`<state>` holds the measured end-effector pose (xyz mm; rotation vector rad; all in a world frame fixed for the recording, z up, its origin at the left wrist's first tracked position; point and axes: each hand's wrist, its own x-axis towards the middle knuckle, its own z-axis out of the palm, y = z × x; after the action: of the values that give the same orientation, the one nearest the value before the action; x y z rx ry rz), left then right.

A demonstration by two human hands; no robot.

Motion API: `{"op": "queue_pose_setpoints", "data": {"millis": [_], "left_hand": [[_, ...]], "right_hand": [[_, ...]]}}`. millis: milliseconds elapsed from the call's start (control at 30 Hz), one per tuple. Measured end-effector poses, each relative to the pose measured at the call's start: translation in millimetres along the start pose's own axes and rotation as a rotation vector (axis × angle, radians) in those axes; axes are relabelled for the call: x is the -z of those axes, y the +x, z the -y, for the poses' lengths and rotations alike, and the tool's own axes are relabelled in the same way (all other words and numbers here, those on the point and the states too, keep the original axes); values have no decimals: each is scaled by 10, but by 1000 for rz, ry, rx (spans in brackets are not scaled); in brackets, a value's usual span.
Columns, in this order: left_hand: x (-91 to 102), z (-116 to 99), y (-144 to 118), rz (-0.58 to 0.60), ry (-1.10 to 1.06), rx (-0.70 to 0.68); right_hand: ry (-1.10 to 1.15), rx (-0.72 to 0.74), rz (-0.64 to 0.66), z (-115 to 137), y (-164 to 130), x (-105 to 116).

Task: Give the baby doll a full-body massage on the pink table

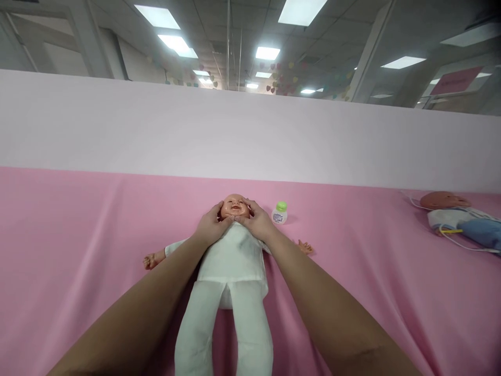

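Note:
A baby doll (234, 261) in a white top and white trousers lies on its back, its head toward the wall and its arms spread out. My left hand (213, 224) cups one side of the doll's head, thumb under the chin. On the other side my right hand (258, 222) is wrapped round the cheek, its thumb also near the chin. The doll's face shows between both hands; its ears and neck are hidden. Just right of my right hand stands a small clear bottle (279, 215) with a green cap and a printed label.
A pink cloth (86, 235) with soft folds covers the surface. Along its back rises a white wall (235, 136) with glass above it. At the far right lies a second doll (465, 216) in white and blue, with a thin white tube and a yellow piece on it.

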<state>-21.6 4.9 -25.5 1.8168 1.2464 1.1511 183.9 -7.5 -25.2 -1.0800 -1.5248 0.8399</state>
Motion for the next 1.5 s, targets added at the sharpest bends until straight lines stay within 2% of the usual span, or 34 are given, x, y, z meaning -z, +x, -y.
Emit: {"op": "queue_pose_setpoints", "data": {"millis": [300, 500, 600, 767, 967, 1100, 1333, 1500], "left_hand": [[-4, 107, 64, 12, -189, 25], [-53, 179, 109, -29, -240, 20], [-52, 118, 79, -39, -166, 34], [-22, -32, -8, -18, 116, 16], [-25, -38, -10, -17, 169, -29], [-32, -23, 1, -4, 135, -52], [-25, -18, -9, -25, -18, 33], [-44, 131, 69, -30, -169, 30]], "right_hand": [[31, -70, 157, 132, -26, 222], [252, -171, 174, 109, -16, 225], [302, -184, 174, 113, -15, 204], [102, -66, 134, 123, -24, 118], [6, -32, 5, -26, 13, -32], [59, -30, 14, -49, 35, -15], [182, -54, 103, 82, -2, 108], [195, -73, 184, 95, -17, 193]]}}
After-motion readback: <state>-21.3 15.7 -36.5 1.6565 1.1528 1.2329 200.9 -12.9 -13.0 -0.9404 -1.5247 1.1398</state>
